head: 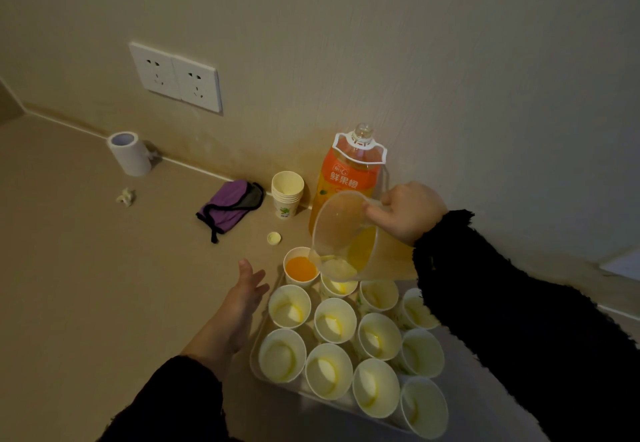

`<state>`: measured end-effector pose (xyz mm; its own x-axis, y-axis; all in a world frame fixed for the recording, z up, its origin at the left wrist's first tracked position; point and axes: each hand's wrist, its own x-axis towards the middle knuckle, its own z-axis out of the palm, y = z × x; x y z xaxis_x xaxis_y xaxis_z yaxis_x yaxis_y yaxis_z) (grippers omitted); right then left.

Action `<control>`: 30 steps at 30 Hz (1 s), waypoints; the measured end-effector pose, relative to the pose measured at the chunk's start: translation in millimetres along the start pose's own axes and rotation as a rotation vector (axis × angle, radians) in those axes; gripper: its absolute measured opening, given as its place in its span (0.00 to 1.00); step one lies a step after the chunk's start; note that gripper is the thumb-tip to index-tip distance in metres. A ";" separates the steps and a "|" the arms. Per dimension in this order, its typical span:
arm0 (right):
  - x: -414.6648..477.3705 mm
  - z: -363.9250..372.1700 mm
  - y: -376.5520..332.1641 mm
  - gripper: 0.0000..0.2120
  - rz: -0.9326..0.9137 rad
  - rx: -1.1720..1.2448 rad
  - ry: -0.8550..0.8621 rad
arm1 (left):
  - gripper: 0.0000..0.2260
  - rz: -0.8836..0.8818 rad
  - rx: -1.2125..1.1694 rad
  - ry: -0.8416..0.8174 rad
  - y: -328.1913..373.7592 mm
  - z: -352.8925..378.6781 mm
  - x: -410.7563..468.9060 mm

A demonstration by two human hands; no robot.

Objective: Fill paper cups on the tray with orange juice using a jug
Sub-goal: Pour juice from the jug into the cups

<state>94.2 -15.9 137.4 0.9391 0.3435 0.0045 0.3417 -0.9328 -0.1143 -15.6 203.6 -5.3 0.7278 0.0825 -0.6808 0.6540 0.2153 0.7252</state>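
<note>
Right fingers (378,215) grip jug (341,233) tilted over cups (334,320).

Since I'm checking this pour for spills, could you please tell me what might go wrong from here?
The jug, tilted in the right hand over tightly packed cups, could spill juice between them. The left hand hovers open beside the full cup and might knock it. The uncapped bottle just behind the jug could be bumped.

The right hand (405,211) grips a see-through plastic jug (341,233), tipped over white paper cups (334,320) on a clear tray (254,360). The far left cup (302,284) is full of orange juice (300,267). The left hand (247,291) floats beside the tray, fingers straight. A big orange bottle (349,175) stands behind.
</note>
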 end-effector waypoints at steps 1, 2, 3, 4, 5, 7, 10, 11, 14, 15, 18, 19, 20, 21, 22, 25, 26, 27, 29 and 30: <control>-1.8 -2.2 -2.0 0.26 -0.003 0.017 -0.003 | 0.37 0.001 0.000 -0.002 -2.1 -1.8 -2.3; -3.4 -3.9 -3.9 0.26 -0.006 0.031 -0.008 | 0.37 0.004 0.003 -0.006 -4.0 -2.9 -4.5; -5.5 -5.1 -6.0 0.26 -0.011 0.037 -0.012 | 0.37 0.002 0.008 -0.009 -5.9 -3.7 -6.9; -6.6 -5.1 -7.7 0.25 -0.022 0.036 -0.015 | 0.37 -0.001 0.012 -0.011 -7.5 -3.6 -8.7; -8.4 -5.1 -9.1 0.25 -0.032 0.031 -0.016 | 0.37 -0.004 0.015 -0.011 -9.1 -3.3 -10.6; -11.6 -3.5 -12.5 0.25 -0.049 0.032 -0.028 | 0.37 -0.002 0.017 -0.011 -11.3 -1.9 -14.2; -13.8 2.0 -16.2 0.24 -0.060 0.029 -0.033 | 0.37 -0.006 0.005 -0.014 -13.0 -0.4 -20.6; -14.1 4.2 -17.8 0.25 -0.060 0.007 -0.033 | 0.37 -0.004 0.000 -0.018 -13.7 -0.2 -23.0; -14.7 9.4 -21.3 0.27 -0.088 -0.072 -0.028 | 0.37 0.002 -0.011 -0.031 -15.6 0.1 -28.3; -15.3 10.1 -22.3 0.28 -0.106 -0.096 -0.026 | 0.38 0.000 -0.013 -0.035 -16.5 -0.3 -29.2; -16.1 12.1 -24.6 0.29 -0.131 -0.150 -0.048 | 0.38 -0.006 -0.006 -0.046 -16.5 0.5 -31.4; -16.5 13.2 -25.3 0.30 -0.135 -0.167 -0.051 | 0.37 -0.004 -0.002 -0.053 -15.9 2.0 -33.5; -16.4 14.7 -26.1 0.30 -0.141 -0.182 -0.050 | 0.37 0.002 -0.002 -0.058 -15.4 3.5 -35.6; -16.0 15.9 -26.7 0.31 -0.144 -0.194 -0.048 | 0.36 0.012 -0.004 -0.068 -14.2 5.1 -38.7; -15.9 17.4 -27.0 0.32 -0.144 -0.194 -0.052 | 0.36 0.021 -0.004 -0.079 -13.8 6.5 -41.4; -15.1 21.2 -27.8 0.31 -0.141 -0.186 -0.063 | 0.32 0.039 0.027 -0.098 -14.4 9.2 -42.8; -15.1 22.6 -28.3 0.32 -0.147 -0.194 -0.057 | 0.29 0.028 0.030 -0.099 -12.6 11.6 -43.0; -15.1 23.2 -28.8 0.32 -0.154 -0.207 -0.048 | 0.28 0.023 0.038 -0.095 -10.7 13.3 -43.3; -14.5 24.9 -29.2 0.33 -0.171 -0.231 -0.037 | 0.27 0.027 0.034 -0.078 -9.2 14.4 -44.3; -13.8 25.9 -29.1 0.33 -0.179 -0.239 -0.039 | 0.27 0.030 0.019 -0.065 -11.6 13.4 -41.2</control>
<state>70.4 9.3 115.0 0.8625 0.5048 -0.0349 0.5051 -0.8545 0.1215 -50.4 184.6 15.7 0.7587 0.0249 -0.6510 0.6350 0.1950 0.7475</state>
